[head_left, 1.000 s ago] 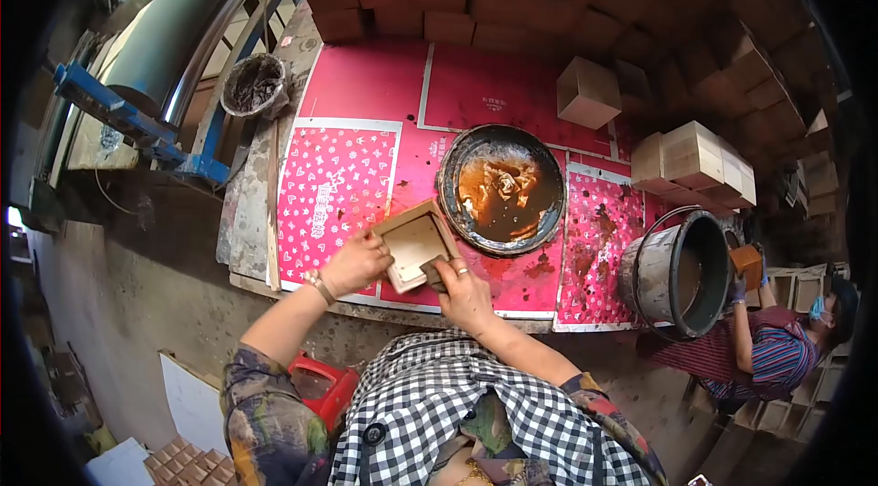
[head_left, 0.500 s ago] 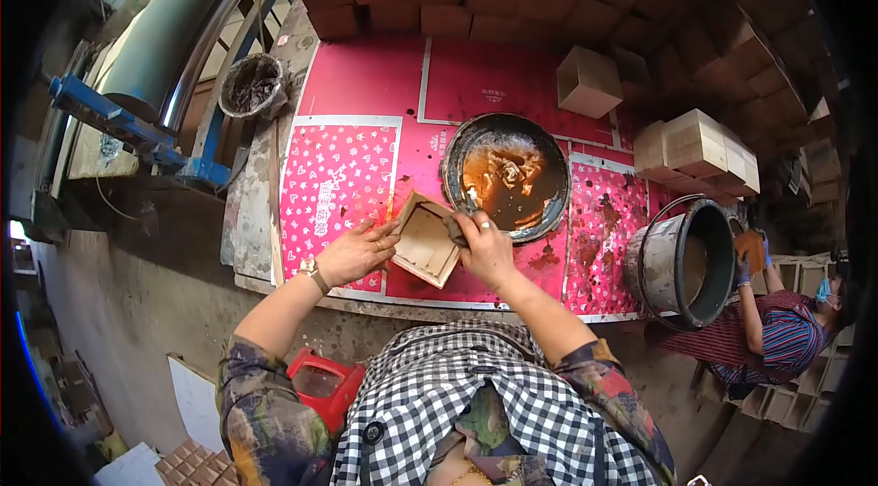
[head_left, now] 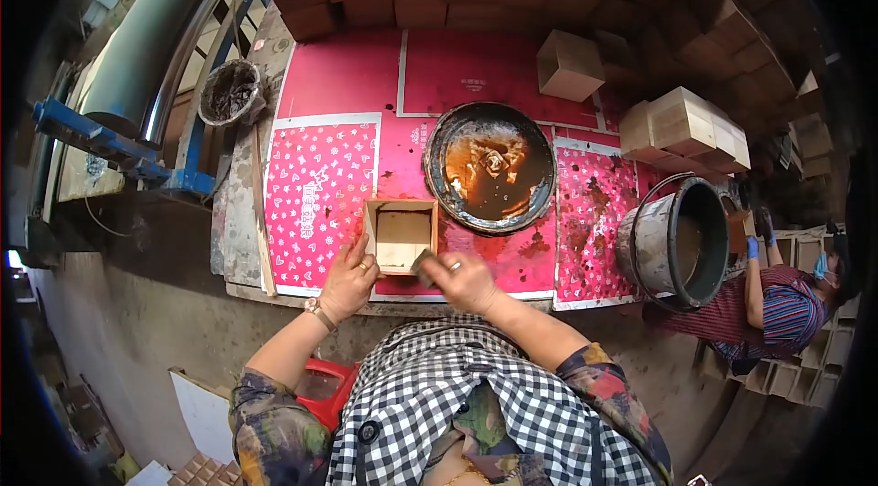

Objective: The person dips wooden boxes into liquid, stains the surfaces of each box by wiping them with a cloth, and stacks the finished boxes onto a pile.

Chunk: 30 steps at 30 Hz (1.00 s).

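Observation:
A small open wooden box [head_left: 401, 205] sits on the pink sheets, its pale inside facing up and its rim tinged brown. My left hand [head_left: 350, 280] grips the box at its lower left side, with the fingers along the outer wall. In my right hand [head_left: 465, 283], slightly blurred, is a dark sponge-like pad [head_left: 422, 262], held at the box's lower right corner. Just right of the box stands a round black basin [head_left: 432, 177] containing glossy brown liquid.
Plain wooden boxes [head_left: 686, 125] stand at the right and one at the back [head_left: 569, 65]. A large bucket [head_left: 645, 244] is near the right table edge, with a co-worker [head_left: 777, 321] beyond. A lined pail [head_left: 230, 93] and a roller machine [head_left: 151, 38] are left.
The box has turned to lie square and shifted slightly left. My right hand with the pad has moved down and left to the lower corner; my left hand has dropped to the box's side.

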{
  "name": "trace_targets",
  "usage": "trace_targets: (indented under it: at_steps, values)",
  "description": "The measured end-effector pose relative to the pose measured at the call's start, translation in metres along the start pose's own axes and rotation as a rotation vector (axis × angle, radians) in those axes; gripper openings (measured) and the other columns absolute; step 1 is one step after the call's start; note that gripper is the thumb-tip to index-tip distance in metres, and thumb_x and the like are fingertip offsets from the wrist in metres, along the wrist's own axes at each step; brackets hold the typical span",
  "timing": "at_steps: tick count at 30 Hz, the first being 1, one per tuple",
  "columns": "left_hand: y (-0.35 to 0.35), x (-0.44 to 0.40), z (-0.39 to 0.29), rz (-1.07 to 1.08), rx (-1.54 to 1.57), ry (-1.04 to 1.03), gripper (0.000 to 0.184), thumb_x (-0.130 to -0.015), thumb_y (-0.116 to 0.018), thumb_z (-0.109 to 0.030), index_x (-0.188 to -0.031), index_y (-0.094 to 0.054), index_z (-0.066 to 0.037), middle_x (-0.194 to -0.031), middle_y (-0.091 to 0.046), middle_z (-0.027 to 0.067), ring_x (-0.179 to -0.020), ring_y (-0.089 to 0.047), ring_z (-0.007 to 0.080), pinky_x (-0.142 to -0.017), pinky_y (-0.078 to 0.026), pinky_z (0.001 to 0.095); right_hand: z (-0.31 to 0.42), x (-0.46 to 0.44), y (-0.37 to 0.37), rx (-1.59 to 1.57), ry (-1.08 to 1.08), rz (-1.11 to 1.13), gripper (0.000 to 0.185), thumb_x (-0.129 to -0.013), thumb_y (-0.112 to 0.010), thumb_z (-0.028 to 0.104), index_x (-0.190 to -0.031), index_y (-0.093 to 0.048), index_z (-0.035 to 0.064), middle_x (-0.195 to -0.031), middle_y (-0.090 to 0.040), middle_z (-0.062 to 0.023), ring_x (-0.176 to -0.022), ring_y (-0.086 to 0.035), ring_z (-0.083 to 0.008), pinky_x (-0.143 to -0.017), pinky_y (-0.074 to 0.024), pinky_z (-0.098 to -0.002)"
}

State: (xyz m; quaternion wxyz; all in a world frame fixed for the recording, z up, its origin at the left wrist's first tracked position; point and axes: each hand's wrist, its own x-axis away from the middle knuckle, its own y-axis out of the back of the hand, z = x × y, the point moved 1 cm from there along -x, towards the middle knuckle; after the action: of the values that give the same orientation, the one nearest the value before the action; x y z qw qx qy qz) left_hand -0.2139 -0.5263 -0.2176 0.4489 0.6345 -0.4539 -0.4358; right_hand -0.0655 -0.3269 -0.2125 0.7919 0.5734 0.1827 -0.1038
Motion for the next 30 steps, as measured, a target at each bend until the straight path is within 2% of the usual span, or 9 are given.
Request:
trace_targets:
  at_steps: [2, 4, 8, 12, 15, 16, 21, 29, 30]
  values:
    - [-0.002, 0.002, -0.003, -0.037, 0.024, 0.034, 0.011, -0.079, -0.06, -0.012, -0.086, -0.057, -0.003, -0.095, -0.053, 0.0107, -0.128, -0.038, 0.0341, -0.097, -0.036, 0.0516, -0.027, -0.002, 0.002, 0.041, -0.278, -0.049, 0.023, -0.076, -0.06, 0.013, -0.098, -0.059, 0.0205, -0.071, -0.054, -0.0025, -0.065, -0.06, -0.0217, -0.048, -0.0488, -0.0342]
    - [-0.007, 0.006, -0.006, -0.061, 0.031, 0.051, 0.011, -0.079, -0.061, -0.011, -0.085, -0.057, -0.003, -0.095, -0.053, 0.0109, -0.128, -0.039, 0.0344, -0.096, -0.036, 0.0515, -0.061, 0.007, 0.0, 0.035, -0.646, 0.063, 0.038, -0.074, -0.064, 0.011, -0.11, -0.054, 0.0164, -0.09, -0.055, -0.0111, -0.072, -0.062, -0.0328, -0.056, -0.051, -0.0427]
    - [-0.006, 0.004, -0.005, -0.081, 0.05, 0.058, 0.014, -0.078, -0.063, -0.013, -0.086, -0.057, -0.003, -0.094, -0.054, 0.0124, -0.127, -0.039, 0.0356, -0.096, -0.036, 0.0513, -0.064, 0.0, 0.028, -0.006, -0.557, -0.057, 0.037, -0.074, -0.064, 0.011, -0.109, -0.054, 0.0159, -0.091, -0.055, -0.0106, -0.071, -0.062, -0.0321, -0.056, -0.051, -0.0423]
    - [-0.003, 0.003, -0.013, -0.084, 0.192, 0.202, 0.023, -0.074, -0.067, -0.019, -0.087, -0.058, -0.003, -0.098, -0.057, 0.015, -0.126, -0.04, 0.038, -0.098, -0.036, 0.0511, -0.005, -0.011, 0.009, -0.084, -0.168, 0.098, 0.027, -0.075, -0.06, 0.012, -0.101, -0.058, 0.0165, -0.082, -0.059, -0.0056, -0.07, -0.064, -0.0229, -0.047, -0.0504, -0.0365]
    - [-0.011, 0.008, -0.01, -0.16, 0.081, 0.127, 0.021, -0.07, -0.066, -0.008, -0.088, -0.056, -0.002, -0.108, -0.058, 0.0136, -0.121, -0.045, 0.0393, -0.093, -0.044, 0.0483, 0.022, -0.007, -0.008, -0.086, 0.06, 0.113, 0.043, -0.07, -0.061, 0.012, -0.112, -0.057, 0.0144, -0.099, -0.057, -0.0102, -0.079, -0.063, -0.0264, -0.054, -0.0526, -0.034]
    - [-0.014, 0.01, -0.008, -0.191, 0.079, 0.111, 0.021, -0.069, -0.065, -0.006, -0.089, -0.058, -0.002, -0.108, -0.058, 0.0115, -0.121, -0.045, 0.0382, -0.093, -0.044, 0.0472, 0.018, -0.01, 0.002, -0.107, 0.003, 0.134, 0.04, -0.073, -0.062, 0.013, -0.113, -0.057, 0.0156, -0.087, -0.056, -0.008, -0.073, -0.063, -0.0264, -0.051, -0.0519, -0.0373]
    - [-0.018, 0.01, -0.013, -0.218, 0.071, 0.144, 0.013, -0.073, -0.061, -0.003, -0.085, -0.059, -0.003, -0.106, -0.058, 0.01, -0.123, -0.044, 0.0348, -0.093, -0.044, 0.0439, -0.027, 0.002, 0.026, -0.135, -0.327, 0.099, 0.04, -0.074, -0.067, 0.021, -0.113, -0.057, 0.0219, -0.089, -0.058, -0.0096, -0.076, -0.063, -0.0314, -0.059, -0.0523, -0.0428]
    - [0.022, 0.001, -0.023, -0.249, -0.056, 0.232, 0.01, -0.072, -0.061, -0.004, -0.082, -0.059, -0.007, -0.116, -0.058, 0.009, -0.125, -0.044, 0.0306, -0.099, -0.038, 0.0435, -0.078, 0.096, 0.033, -0.348, -0.7, -0.218, 0.024, -0.077, -0.068, 0.014, -0.098, -0.063, 0.0032, -0.085, -0.063, -0.0175, -0.077, -0.063, -0.0342, -0.066, -0.0495, -0.0394]
    - [0.037, -0.001, -0.02, -0.25, -0.158, 0.264, 0.023, -0.073, -0.059, -0.002, -0.096, -0.062, -0.009, -0.119, -0.056, 0.0113, -0.119, -0.05, 0.029, -0.093, -0.043, 0.0405, -0.083, 0.104, 0.034, -0.342, -0.692, -0.193, 0.025, -0.077, -0.068, 0.014, -0.099, -0.063, 0.0033, -0.086, -0.062, -0.0176, -0.078, -0.063, -0.0344, -0.066, -0.0494, -0.0397]
